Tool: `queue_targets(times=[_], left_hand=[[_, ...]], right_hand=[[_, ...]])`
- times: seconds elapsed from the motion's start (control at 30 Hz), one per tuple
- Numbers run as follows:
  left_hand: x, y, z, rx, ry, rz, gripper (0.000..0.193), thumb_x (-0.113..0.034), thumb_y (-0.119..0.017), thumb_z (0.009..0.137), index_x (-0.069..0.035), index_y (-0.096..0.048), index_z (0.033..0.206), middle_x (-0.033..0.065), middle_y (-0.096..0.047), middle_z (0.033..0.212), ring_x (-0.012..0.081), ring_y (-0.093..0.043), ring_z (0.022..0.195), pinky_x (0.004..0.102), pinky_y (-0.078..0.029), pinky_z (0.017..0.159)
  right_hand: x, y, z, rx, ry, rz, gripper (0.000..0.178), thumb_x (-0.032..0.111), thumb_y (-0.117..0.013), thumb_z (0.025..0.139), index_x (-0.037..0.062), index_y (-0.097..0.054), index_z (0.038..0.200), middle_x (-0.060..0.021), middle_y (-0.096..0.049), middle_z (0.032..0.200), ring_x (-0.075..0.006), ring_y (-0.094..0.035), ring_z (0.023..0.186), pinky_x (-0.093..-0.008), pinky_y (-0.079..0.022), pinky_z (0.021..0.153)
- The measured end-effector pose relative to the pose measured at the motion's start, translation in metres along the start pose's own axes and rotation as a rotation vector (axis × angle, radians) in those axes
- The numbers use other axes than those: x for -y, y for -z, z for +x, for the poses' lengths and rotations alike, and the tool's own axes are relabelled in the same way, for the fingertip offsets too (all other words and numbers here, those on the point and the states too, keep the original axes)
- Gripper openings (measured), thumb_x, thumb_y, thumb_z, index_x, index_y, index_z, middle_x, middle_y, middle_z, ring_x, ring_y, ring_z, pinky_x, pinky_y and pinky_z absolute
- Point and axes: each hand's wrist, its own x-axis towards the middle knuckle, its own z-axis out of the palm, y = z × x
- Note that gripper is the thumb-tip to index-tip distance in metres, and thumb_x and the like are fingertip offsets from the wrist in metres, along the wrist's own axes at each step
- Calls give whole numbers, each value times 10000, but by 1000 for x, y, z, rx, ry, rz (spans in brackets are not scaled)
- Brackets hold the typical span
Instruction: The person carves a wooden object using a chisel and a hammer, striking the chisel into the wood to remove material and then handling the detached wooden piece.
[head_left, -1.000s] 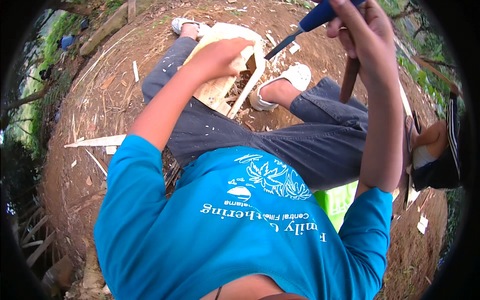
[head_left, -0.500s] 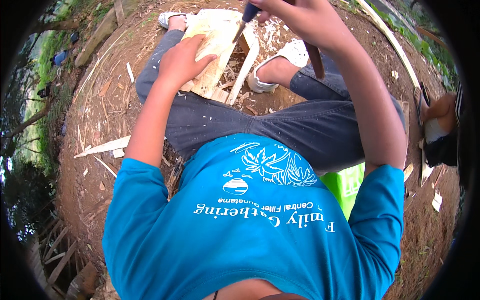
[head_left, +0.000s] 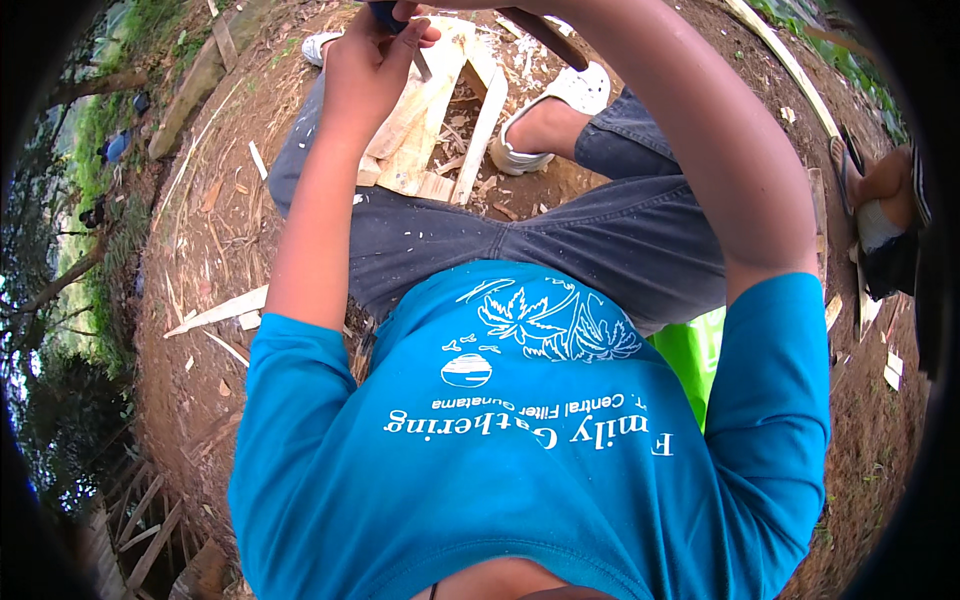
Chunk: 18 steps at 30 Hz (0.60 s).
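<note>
Left forearm reaching up, the person's left hand has its fingers clamped around the blue handle of a chisel at the top edge; its grey metal blade angles down over a pale, rough-hewn wooden block between the legs. The right forearm crosses inward; the right hand is mostly cut off, its grip unclear, beside a smooth dark stick. Curled shavings litter brown soil.
</note>
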Motion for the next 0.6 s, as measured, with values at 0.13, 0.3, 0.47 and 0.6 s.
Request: queue_targets(times=[0.13, 0.3, 0.47, 0.6], left_hand=[[-5, -8, 1, -68, 24, 38, 214, -103, -643, 1018, 27, -573, 1172, 119, -693, 962, 188, -714, 914, 329, -575, 797], [-8, -7, -1, -30, 13, 241, 233, -179, -643, 1035, 2, -566, 1158, 117, -766, 997, 178, -754, 961, 290, -573, 846], [-4, -15, -3, -69, -51, 212, 199, -177, -645, 1035, -18, -570, 1129, 91, -764, 925, 169, -766, 926, 271, -573, 797], [3, -12, -4, -77, -21, 105, 189, -166, -639, 1038, -14, -562, 1121, 91, -756, 912, 170, -763, 934, 275, -584, 805]], right_hand=[[-9, -4, 7, -81, 44, -117, 234, 204, -656, 932, -30, -642, 936, -176, -728, 841, -285, -727, 834, -407, -545, 786], [-5, 5, 5, 5, 11, -65, 244, 214, -672, 930, -22, -634, 980, -204, -726, 907, -301, -721, 888, -413, -541, 807], [2, 9, -17, -116, 106, -117, 258, 230, -633, 982, -28, -630, 987, -173, -699, 888, -273, -683, 783, -403, -541, 749], [53, 64, -32, 155, -191, 251, 323, 264, -514, 1073, -10, -620, 939, -100, -618, 778, -189, -557, 623, -363, -511, 622]])
